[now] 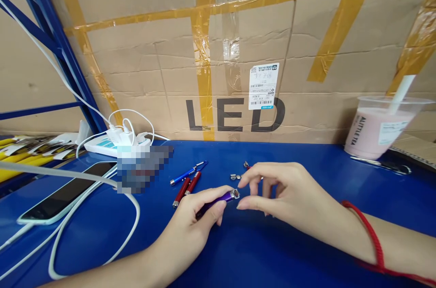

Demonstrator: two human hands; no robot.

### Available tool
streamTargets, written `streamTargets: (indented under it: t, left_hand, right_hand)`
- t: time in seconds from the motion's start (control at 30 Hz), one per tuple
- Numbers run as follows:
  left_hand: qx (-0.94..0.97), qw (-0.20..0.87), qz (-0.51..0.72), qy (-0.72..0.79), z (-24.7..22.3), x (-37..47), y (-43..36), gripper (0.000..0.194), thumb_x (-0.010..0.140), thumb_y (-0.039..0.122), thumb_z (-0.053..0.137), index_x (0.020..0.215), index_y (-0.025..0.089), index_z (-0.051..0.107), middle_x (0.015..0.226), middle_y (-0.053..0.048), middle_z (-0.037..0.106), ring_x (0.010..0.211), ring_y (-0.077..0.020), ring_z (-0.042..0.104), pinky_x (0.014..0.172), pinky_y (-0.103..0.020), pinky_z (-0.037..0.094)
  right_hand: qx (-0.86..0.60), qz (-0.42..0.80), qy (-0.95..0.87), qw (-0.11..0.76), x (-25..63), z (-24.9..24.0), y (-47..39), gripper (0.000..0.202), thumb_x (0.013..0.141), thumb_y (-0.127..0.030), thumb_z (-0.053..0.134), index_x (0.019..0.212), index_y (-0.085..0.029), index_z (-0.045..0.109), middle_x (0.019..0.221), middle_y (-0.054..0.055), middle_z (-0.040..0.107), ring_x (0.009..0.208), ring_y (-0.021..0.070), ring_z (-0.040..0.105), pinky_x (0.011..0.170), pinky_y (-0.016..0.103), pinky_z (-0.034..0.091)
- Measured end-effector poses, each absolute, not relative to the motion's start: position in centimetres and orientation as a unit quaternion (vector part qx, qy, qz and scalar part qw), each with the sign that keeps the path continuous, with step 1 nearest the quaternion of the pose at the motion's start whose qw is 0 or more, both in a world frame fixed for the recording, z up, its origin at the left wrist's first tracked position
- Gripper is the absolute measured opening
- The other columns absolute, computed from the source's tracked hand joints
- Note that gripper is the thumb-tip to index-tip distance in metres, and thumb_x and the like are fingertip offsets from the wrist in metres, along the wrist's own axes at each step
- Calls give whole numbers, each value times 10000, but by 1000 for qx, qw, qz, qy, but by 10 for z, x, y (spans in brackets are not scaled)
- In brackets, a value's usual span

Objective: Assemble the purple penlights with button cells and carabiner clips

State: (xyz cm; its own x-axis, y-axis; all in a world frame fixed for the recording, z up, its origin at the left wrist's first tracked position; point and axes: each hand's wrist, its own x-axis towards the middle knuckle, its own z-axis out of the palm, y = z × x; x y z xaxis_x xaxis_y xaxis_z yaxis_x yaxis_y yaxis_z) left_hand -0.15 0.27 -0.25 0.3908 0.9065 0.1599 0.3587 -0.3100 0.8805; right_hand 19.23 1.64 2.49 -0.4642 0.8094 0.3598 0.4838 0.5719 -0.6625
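Note:
My left hand is closed around a purple mini flashlight, a slim tube whose silver open end points to the right. Just right of that end is my right hand, its thumb and index finger apart with nothing visible between them. Beyond my hands lie small silver metal pieces and a metal clip, partly hidden behind my right fingers. Two red mini flashlights lie on the blue table behind my left hand. A blue one with a wrist loop rests beside them.
At left are a phone, white cables and a power strip. Scissors lie by a pink drink cup at right. A large taped cardboard box stands along the back.

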Motion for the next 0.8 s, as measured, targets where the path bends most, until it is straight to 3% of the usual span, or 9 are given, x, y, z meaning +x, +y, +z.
streamTargets:
  t: [0.1,0.2,0.4,0.67,0.8]
  left_hand:
    - [722,409,342,440,-3,-2,3,414,840,370,419,1094,113,621,568,26,415,542,-103,367,564,-229,360]
    - [734,402,338,430,-2,-1,2,393,837,353,413,1073,121,627,577,24,426,570,-109,387,592,-225,373]
    - [742,409,320,424,-1,0,-1,350,848,325,401,1044,136,621,606,21,445,592,-114,421,605,-211,383]
    - [770,429,266,391,3,-1,-3,233,864,242,402,914,165,616,615,28,462,591,-103,439,569,-182,355]
    - [777,429,262,379,3,-2,-4,213,868,243,394,871,160,590,613,25,468,585,-106,450,563,-186,349]
  right_hand:
    - [-300,97,-877,363,197,26,18,139,788,-317,653,849,-195,678,772,14,630,639,97,596,587,172,477]
    - [-251,55,-897,359,200,25,19,113,843,-234,587,832,-190,690,801,21,637,703,102,607,641,176,476]
    - [-255,76,-900,346,200,26,20,81,809,-216,629,784,-193,702,767,4,636,667,86,606,619,153,467]
    - [-267,139,-903,306,198,28,17,251,857,-344,560,698,-196,685,680,8,639,621,99,597,587,182,464]
    - [-284,173,-892,306,197,24,16,197,830,-244,599,657,-193,677,646,-7,626,574,84,579,550,164,456]
